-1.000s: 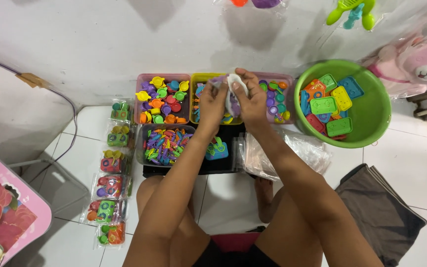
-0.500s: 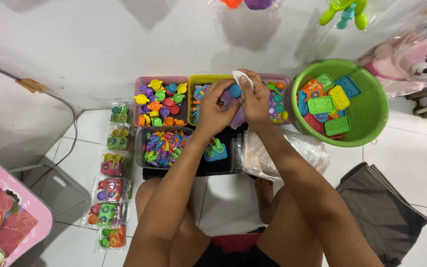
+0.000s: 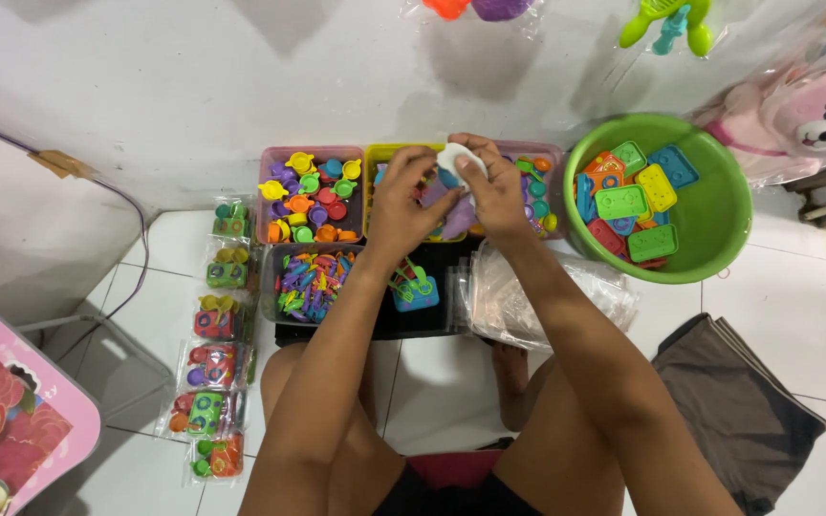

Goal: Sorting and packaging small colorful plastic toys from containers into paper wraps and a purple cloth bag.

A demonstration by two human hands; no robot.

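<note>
Hands (image 3: 451,196) stay together over trays, white piece (image 3: 458,160) still pinched.

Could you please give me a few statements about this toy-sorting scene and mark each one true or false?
1. Both hands, left hand and right hand, meet over the row of trays and hold a small white piece. True.
2. The green basin stands on the left side of the picture. False: it is on the right, holding flat coloured toy pieces.
3. A column of small sealed toy packets lies on the floor at the left. True.
4. The pink tray holds nothing. False: it is full of small coloured toy cups.
5. A folded dark cloth lies at the right. True.
</note>
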